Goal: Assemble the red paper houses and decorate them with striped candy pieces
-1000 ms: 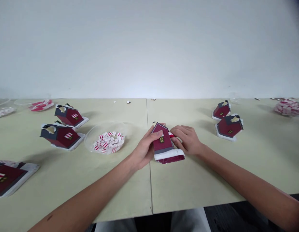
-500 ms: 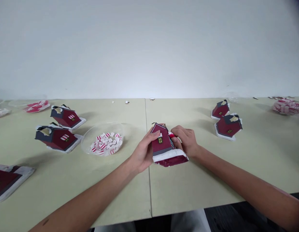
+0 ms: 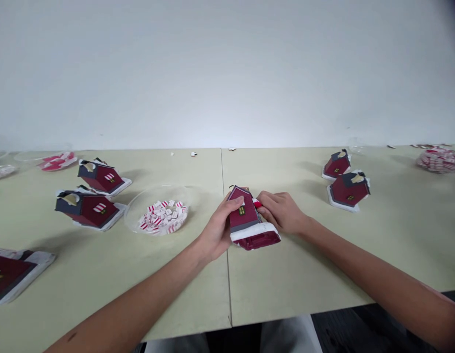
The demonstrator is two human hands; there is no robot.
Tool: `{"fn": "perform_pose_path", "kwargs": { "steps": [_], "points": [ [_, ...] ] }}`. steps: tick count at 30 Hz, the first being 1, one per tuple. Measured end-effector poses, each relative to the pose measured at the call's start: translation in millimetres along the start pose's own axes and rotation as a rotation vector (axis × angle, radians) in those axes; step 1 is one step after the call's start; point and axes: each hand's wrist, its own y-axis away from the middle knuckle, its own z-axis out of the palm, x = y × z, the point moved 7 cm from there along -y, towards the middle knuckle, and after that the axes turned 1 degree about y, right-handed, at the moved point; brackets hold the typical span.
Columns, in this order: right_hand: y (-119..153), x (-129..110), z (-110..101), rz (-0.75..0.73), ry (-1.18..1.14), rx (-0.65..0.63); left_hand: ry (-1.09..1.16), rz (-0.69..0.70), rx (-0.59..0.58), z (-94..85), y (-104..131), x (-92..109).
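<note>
A small dark red house (image 3: 248, 225) with a white base is tilted above the table, its underside toward me. My left hand (image 3: 217, 229) is wrapped round its left side, the thumb lying on the wall by a small yellow window. At the house's right side my right hand (image 3: 280, 211) has its fingers closed around a small red and white piece (image 3: 256, 203), which touches the wall. Most of that piece is hidden by the fingers and the house.
A clear bowl of striped pieces (image 3: 163, 217) stands left of my hands. Two houses (image 3: 98, 210) are behind it to the left, another (image 3: 14, 274) at the near left, two more (image 3: 348, 189) at the right. Bags of red and white pieces (image 3: 438, 160) lie near both far corners.
The held house has shifted slightly left and turned a little. My right hand has moved slightly with it, still at its right side.
</note>
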Motion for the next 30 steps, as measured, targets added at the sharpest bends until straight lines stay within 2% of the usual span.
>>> {"fn": "perform_pose_path", "kwargs": {
  "steps": [11, 16, 19, 24, 30],
  "points": [
    [0, -5, -6, -0.022, 0.070, 0.086, -0.006, 0.021, 0.034, 1.9, 0, 0],
    [0, -5, -10, -0.020, 0.023, 0.124, 0.007, 0.027, -0.013, 5.0, 1, 3],
    [0, -4, -9, 0.003, 0.000, 0.112, 0.018, -0.012, -0.040, 6.4, 2, 3],
    [1, -2, -5, 0.042, -0.035, 0.073, 0.019, -0.060, -0.008, 2.0, 1, -1],
    [1, -3, -1, 0.082, -0.054, 0.052, 0.083, -0.107, -0.024, 3.5, 1, -4]
  ]
}}
